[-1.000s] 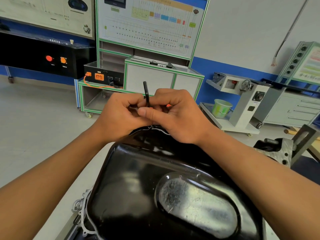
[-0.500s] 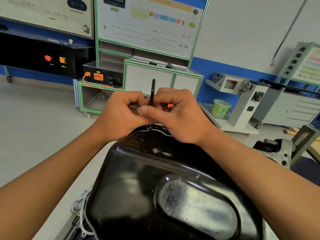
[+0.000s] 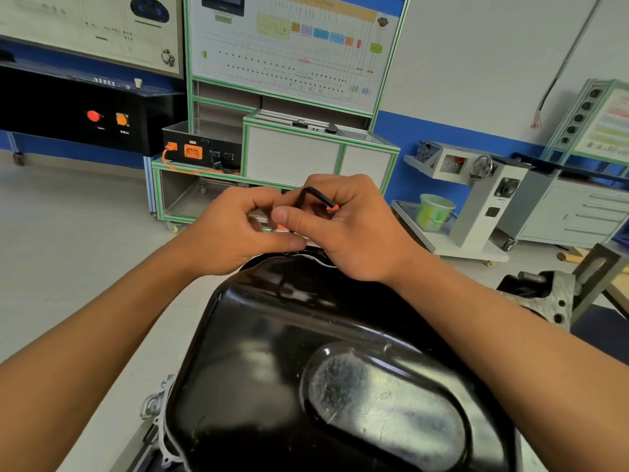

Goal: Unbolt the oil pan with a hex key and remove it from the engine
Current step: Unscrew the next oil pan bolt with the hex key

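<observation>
**Q:** Where does the work stand?
**A:** The black oil pan (image 3: pixel 340 369) sits bottom-up on the engine (image 3: pixel 160 412) and fills the near middle of the view. Both hands meet at its far rim. There the hex key (image 3: pixel 315 194) stands upright, its short arm pointing right.

**Q:** Who holds the tool?
**A:** The right hand (image 3: pixel 350 233) pinches the key between thumb and curled fingers, just below the bend. The left hand (image 3: pixel 235 229) has its fingers curled close by the shaft lower down. Whether they pinch the shaft, a bolt or nothing cannot be told, since the thumbs cover that spot.

**Q:** How is this step done well?
**A:** Judging from the pose, a far-rim bolt is being spun out by finger.
- Hold the shaft in line with the bolt so the tip sits fully in the socket. A tilted key may round it.
- Let the lower fingers steady the shaft while the upper hand twirls the short arm.
- Catch the bolt as it comes free, or it may drop beyond the rim.
- Do not lift the pan until every rim bolt is out.
</observation>
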### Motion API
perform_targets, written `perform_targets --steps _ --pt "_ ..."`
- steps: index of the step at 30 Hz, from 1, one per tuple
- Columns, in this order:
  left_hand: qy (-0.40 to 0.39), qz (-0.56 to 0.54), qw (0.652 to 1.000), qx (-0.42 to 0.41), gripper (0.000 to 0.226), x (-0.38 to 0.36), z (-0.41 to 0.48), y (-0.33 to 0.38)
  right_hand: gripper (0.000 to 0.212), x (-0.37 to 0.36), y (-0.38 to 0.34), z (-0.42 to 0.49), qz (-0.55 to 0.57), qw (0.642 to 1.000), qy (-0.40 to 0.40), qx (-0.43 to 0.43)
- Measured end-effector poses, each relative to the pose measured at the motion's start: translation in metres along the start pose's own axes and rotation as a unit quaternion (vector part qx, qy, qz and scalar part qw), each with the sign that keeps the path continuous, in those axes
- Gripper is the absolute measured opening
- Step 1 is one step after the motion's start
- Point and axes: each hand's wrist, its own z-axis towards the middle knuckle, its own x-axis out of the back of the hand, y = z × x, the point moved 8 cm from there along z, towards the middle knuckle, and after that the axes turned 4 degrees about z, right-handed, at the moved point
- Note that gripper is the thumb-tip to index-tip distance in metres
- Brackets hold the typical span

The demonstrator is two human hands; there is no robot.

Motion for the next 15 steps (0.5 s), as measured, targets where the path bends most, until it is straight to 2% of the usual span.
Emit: perform_targets --steps 1,3,5,8,11,13,14,15 --pt "-0.036 0.028 0.999 0.025 0.022 -0.004 -0.001 -0.007 0.014 0.000 0.001 0.000 0.003 1.000 -0.001 -0.002" --pt "-0.105 0.085 0.988 0.078 0.053 -0.011 -0.005 -0.017 0.011 0.002 0.005 0.000 0.019 1.000 0.010 -0.008" --pt "-0.160 0.127 0.973 0.105 0.065 -0.015 -0.007 -0.016 0.012 0.004 0.008 0.000 0.035 0.999 0.026 -0.016" --pt "-0.210 0.158 0.957 0.120 0.050 -0.017 -0.002 -0.010 0.011 0.004 0.011 -0.001 0.043 0.998 0.030 -0.022" --pt "-0.196 0.141 0.962 0.129 0.019 -0.016 0.003 -0.006 0.008 0.004 0.007 0.001 0.074 0.996 0.040 -0.014" --pt "-0.181 0.115 0.969 0.125 0.006 -0.014 0.004 0.000 0.008 0.005 0.000 0.003 0.100 0.994 0.051 -0.006" --pt "-0.175 0.102 0.972 0.119 0.002 -0.012 0.005 0.004 0.012 0.005 -0.004 0.004 0.108 0.993 0.053 -0.005" --pt "-0.170 0.092 0.975 0.113 0.010 -0.008 0.007 0.010 0.019 0.005 -0.008 0.004 0.115 0.992 0.058 -0.007"
